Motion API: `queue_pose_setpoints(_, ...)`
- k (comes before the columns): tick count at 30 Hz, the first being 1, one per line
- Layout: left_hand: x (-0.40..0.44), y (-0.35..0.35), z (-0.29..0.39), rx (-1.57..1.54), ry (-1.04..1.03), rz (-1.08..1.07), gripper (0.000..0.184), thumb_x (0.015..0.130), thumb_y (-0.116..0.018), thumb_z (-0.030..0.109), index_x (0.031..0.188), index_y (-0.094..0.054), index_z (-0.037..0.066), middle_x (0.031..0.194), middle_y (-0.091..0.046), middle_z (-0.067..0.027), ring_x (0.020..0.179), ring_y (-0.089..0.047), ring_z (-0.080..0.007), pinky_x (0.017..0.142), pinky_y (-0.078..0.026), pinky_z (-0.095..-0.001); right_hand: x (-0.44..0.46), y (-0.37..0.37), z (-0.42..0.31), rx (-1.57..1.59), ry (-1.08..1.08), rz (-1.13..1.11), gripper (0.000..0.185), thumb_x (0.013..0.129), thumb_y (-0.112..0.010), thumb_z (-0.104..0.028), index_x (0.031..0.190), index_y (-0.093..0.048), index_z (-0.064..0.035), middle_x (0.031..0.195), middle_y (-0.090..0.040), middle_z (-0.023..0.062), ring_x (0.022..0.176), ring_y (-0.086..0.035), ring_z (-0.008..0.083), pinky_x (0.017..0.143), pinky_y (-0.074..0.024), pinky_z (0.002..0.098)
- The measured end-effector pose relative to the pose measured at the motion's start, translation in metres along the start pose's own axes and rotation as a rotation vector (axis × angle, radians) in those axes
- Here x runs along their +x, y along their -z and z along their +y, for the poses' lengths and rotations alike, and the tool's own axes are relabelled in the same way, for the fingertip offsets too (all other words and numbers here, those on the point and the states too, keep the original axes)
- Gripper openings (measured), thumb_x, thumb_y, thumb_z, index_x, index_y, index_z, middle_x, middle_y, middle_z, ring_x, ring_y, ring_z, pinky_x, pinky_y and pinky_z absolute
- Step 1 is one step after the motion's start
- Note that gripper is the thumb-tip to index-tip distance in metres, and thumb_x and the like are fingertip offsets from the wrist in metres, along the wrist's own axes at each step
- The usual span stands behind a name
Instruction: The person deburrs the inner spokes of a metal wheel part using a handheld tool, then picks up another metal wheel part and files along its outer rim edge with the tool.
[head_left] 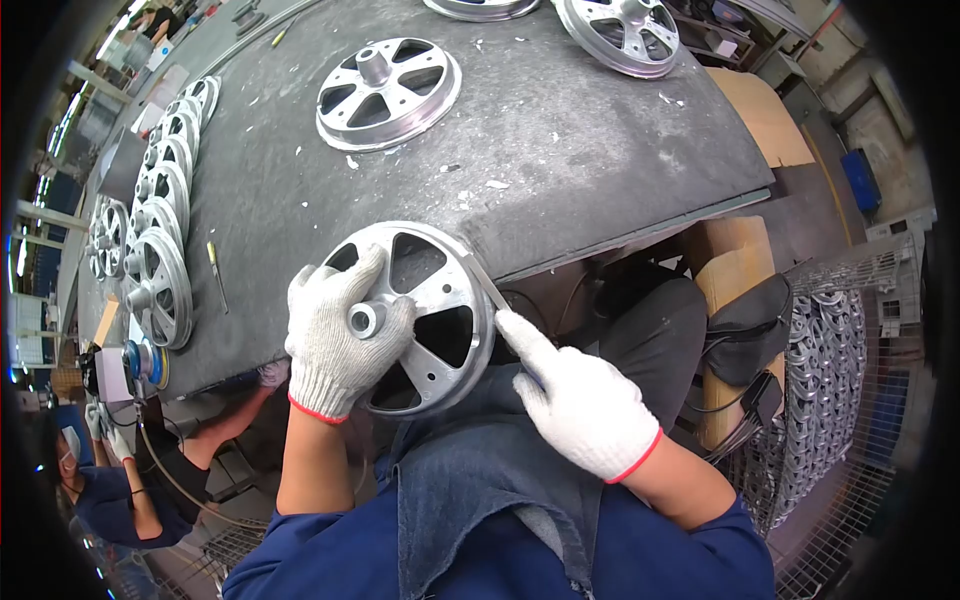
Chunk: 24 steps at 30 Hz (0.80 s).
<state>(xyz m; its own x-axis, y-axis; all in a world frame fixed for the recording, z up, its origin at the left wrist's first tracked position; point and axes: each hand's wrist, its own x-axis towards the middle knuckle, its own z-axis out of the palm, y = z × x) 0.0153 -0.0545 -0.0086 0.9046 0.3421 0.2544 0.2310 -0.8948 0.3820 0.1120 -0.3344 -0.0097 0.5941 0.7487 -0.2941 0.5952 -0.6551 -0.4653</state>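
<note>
A spoked cast metal wheel [440,292] is tilted at the table's near edge, over my lap. Gloved in white knit, my left hand [345,320] grips it around the raised hub, with thumb and fingers on either side. My right hand [585,405], gloved likewise, is closed on a narrow flat file [487,280], index finger stretched along it. The file's blade lies against the wheel's right outer rim. Its handle is mostly hidden inside my right hand.
More wheels lie on the dark table [560,170], including one wheel [390,95] ahead. A wheel row [160,270] lines the left side near a slim tool [217,275]. A wire basket [820,400] of metal parts stands right. A co-worker [130,500] sits lower left.
</note>
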Motion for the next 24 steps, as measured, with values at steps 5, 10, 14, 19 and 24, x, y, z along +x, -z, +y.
queue_pose_setpoints(5,0.002,0.003,0.002,-0.025,0.018,-0.014,0.056,0.080,-0.088,0.025,0.130,-0.082,0.001,0.091,-0.078,-0.0153,0.090,-0.073,-0.0374,0.098,-0.054,-0.0499,0.018,0.036,0.010,1.143,-0.226,-0.436,0.083,0.110,-0.065,-0.019,0.186,-0.032,-0.0124,0.103,-0.078,0.0171,0.058,-0.065,0.0135,0.052,-0.0576,0.0329)
queue_pose_setpoints(10,0.002,0.003,0.003,0.003,0.010,-0.005,0.053,0.080,-0.088,0.024,0.128,-0.082,0.002,0.087,-0.076,-0.0143,0.084,-0.072,-0.0374,0.093,-0.054,-0.0495,0.026,0.006,0.031,1.496,-0.210,-0.442,0.082,0.113,-0.063,-0.018,0.186,-0.029,-0.0110,0.082,-0.063,0.0042,0.054,-0.061,0.0124,0.048,-0.0558,0.0311)
queue_pose_setpoints(14,0.004,0.003,0.004,-0.040,0.007,-0.013,0.053,0.080,-0.087,0.023,0.128,-0.082,0.002,0.086,-0.076,-0.0142,0.084,-0.071,-0.0374,0.093,-0.054,-0.0494,0.034,0.005,0.031,1.241,-0.201,-0.368,0.082,0.114,-0.064,-0.017,0.187,-0.027,-0.0112,0.084,-0.066,0.0065,0.054,-0.060,0.0125,0.048,-0.0563,0.0295)
queue_pose_setpoints(19,0.004,0.006,0.006,-0.043,0.060,-0.050,0.053,0.080,-0.088,0.024,0.129,-0.082,0.002,0.088,-0.077,-0.0149,0.086,-0.072,-0.0378,0.093,-0.055,-0.0495,0.029,0.006,0.032,1.464,-0.195,-0.423,0.080,0.114,-0.063,-0.018,0.186,-0.027,-0.0100,0.084,-0.066,0.0067,0.052,-0.060,0.0130,0.048,-0.0564,0.0295)
queue_pose_setpoints(24,0.004,0.001,0.003,-0.028,0.026,-0.006,0.056,0.080,-0.090,0.024,0.131,-0.082,0.003,0.091,-0.079,-0.0155,0.087,-0.072,-0.0385,0.100,-0.054,-0.0493,0.034,0.011,0.040,1.477,-0.157,-0.492,0.083,0.115,-0.062,-0.019,0.187,-0.023,-0.0119,0.090,-0.070,0.0112,0.054,-0.063,0.0146,0.048,-0.0577,0.0308)
